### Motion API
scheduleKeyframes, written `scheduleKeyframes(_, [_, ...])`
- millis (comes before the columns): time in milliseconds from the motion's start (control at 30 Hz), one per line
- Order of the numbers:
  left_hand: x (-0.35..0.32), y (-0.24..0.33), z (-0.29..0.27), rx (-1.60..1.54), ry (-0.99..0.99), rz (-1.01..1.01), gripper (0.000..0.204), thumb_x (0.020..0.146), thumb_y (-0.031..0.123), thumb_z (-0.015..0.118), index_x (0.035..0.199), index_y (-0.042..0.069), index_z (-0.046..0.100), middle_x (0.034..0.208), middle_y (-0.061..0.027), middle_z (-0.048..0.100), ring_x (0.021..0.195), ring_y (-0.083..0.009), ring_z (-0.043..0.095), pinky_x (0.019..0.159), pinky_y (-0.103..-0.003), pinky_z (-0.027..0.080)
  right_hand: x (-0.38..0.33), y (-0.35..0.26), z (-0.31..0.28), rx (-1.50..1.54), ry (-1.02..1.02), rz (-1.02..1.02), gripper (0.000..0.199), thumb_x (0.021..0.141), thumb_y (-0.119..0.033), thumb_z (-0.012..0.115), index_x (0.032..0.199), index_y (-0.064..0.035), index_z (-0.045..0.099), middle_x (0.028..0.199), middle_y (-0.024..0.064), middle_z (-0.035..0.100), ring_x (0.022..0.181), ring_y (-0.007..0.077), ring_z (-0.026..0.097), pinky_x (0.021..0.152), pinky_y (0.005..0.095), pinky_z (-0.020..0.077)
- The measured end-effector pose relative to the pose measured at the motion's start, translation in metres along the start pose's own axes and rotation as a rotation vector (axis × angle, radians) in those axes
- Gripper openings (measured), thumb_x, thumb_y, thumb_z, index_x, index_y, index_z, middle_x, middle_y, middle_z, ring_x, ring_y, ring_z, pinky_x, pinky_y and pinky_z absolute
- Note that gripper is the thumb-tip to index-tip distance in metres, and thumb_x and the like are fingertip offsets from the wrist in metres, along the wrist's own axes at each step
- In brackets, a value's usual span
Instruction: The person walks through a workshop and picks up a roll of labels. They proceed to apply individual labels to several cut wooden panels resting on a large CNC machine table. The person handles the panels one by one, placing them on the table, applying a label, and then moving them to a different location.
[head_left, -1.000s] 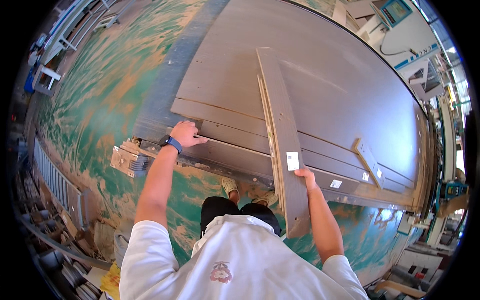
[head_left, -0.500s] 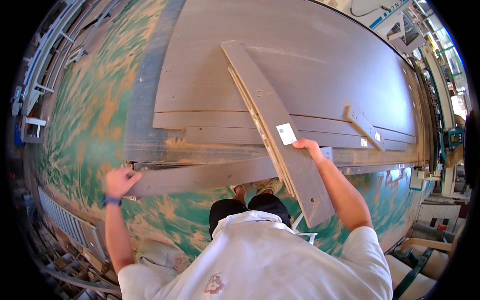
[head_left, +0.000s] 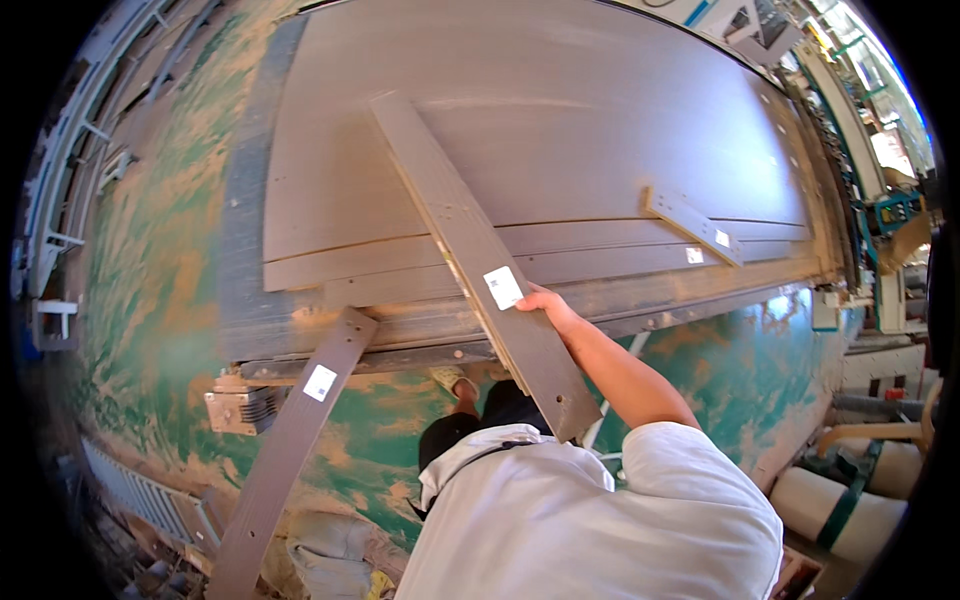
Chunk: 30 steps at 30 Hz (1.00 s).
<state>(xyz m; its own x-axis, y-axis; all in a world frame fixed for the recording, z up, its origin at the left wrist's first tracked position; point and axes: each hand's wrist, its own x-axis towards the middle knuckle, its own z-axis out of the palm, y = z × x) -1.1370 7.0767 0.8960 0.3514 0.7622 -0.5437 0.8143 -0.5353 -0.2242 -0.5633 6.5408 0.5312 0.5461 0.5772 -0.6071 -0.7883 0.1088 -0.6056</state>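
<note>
Over the desk (head_left: pixel 700 288), the right hand (head_left: pixel 542 304) clasps slanting stacked planks (head_left: pixel 470 235); a separate plank (head_left: pixel 285 455) already projects past the near edge, while strips (head_left: pixel 600 262) and a short board (head_left: pixel 685 220) remain there. The left hand, out of view, cannot be judged.

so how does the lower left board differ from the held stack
The left board looks single; the held stack is layered. The left board slants down leftward, the held stack rightward. The left board's white label sits near its upper end, the held stack's near mid-length. Both are long, narrow and brownish.
</note>
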Motion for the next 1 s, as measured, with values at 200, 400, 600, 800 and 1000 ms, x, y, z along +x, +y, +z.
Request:
scheduleKeyframes(200, [-0.06,0.107,0.106,-0.447,-0.006,-0.189,0.045,0.09,0.044,0.059,0.113,0.006,0.065,0.096,-0.0184,0.068,0.086,-0.0371,0.063,0.077,-0.045,0.049,0.017,0.015,-0.034,-1.432,0.466,-0.307,0.104,0.072,-0.051,0.075,0.153,-0.0118,0.023,0.152,0.0227,0.026,0.137,0.0405,0.03,0.11,0.0475,0.0297])
scheduleKeyframes(400, [-0.1,0.272,0.244,-1.123,-0.025,-0.311,0.044,0.091,0.043,0.059,0.115,0.007,0.064,0.098,-0.0168,0.067,0.088,-0.0342,0.062,0.079,-0.043,0.049,0.009,0.016,-0.057,-1.421,0.382,-0.45,0.098,0.077,-0.057,0.069,0.153,-0.015,0.024,0.154,0.0219,0.024,0.142,0.0397,0.024,0.113,0.054,0.0247])
scheduleKeyframes(600, [-0.163,0.395,0.336,-1.438,-0.07,-0.413,0.043,0.092,0.041,0.058,0.118,0.008,0.063,0.1,-0.0152,0.067,0.09,-0.0312,0.061,0.081,-0.041,0.049,-0.065,-0.061,-0.274,-1.612,0.715,-0.626,0.074,0.081,-0.037,0.063,0.146,-0.0121,0.039,0.149,0.0225,0.035,0.137,0.0386,0.034,0.113,0.0493,0.0299])
scheduleKeyframes(800, [-0.211,0.448,0.377,-1.536,-0.081,-0.42,0.042,0.094,0.04,0.058,0.121,0.008,0.061,0.103,-0.0136,0.066,0.093,-0.0283,0.06,0.083,-0.039,0.048,-0.178,-0.145,-0.521,-1.63,1.344,-0.176,0.074,0.076,-0.017,0.067,0.144,-0.0104,0.038,0.145,0.0153,0.043,0.135,0.0333,0.04,0.113,0.0509,0.0288])
scheduleKeyframes(1000, [-0.176,0.516,0.384,-1.804,0.093,0.028,0.035,0.093,0.034,0.063,0.084,0.0,0.063,0.08,-0.0076,0.065,0.074,-0.0206,0.059,0.064,-0.036,0.046,-0.183,-0.163,-0.555,-1.792,1.008,0.101,0.079,0.073,-0.024,0.071,0.144,-0.0161,0.038,0.14,0.0153,0.043,0.136,0.0313,0.036,0.111,0.0561,0.0281])
